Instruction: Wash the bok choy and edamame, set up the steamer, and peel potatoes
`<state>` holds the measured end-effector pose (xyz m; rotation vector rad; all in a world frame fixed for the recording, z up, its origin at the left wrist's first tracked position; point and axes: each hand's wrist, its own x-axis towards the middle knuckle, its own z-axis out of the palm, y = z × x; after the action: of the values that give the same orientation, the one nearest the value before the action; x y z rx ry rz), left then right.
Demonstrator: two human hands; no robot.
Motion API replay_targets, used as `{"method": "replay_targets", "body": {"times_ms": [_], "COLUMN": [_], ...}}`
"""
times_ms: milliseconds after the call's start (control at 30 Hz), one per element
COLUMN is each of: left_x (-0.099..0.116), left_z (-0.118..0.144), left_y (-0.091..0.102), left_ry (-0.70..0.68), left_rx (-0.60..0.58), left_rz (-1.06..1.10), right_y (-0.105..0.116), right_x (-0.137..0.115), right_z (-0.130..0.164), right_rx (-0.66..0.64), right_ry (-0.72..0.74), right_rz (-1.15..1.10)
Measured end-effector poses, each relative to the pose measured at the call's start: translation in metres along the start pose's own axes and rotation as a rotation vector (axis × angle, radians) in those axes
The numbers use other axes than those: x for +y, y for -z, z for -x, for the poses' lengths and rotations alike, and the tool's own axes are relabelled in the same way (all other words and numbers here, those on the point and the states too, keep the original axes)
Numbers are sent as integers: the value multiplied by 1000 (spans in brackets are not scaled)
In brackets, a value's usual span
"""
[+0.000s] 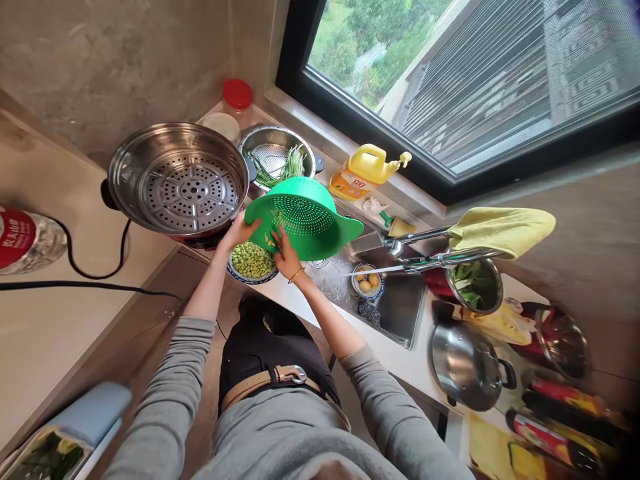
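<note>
A green plastic colander [305, 217] is tipped on its side above a small patterned bowl [239, 273] heaped with pale green beans [251, 259]. My left hand [240, 231] grips the colander's rim at its left edge. My right hand [284, 253] reaches into the colander's mouth from below, fingers against the inside among a few beans still in it. A thin bracelet sits on that wrist. The bowl stands on the white counter edge just left of the sink [400, 307].
A steel steamer pot [179, 179] sits left of the colander, with a metal strainer of green stalks [277, 160] behind. A yellow detergent bottle [367, 170], a faucet [425, 237] draped with a yellow cloth, a small bowl [367, 280] in the sink, pots and sauce bottles at the right.
</note>
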<state>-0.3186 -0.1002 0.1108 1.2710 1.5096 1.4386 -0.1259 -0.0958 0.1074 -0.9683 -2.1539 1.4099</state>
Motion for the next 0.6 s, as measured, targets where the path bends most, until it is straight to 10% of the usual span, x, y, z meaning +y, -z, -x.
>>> {"method": "replay_targets", "body": {"times_ms": [200,600], "left_x": [2,3], "left_z": [2,5], "left_y": [3,-3], "left_ry": [9,-60], "left_rx": [-15,-38], "left_rz": [-2,-29], "right_y": [3,10], "right_x": [-2,20], "right_z": [3,-67], "right_rx": [-64,502], "right_ry": [26,-84], "right_rz": [-71,142]}}
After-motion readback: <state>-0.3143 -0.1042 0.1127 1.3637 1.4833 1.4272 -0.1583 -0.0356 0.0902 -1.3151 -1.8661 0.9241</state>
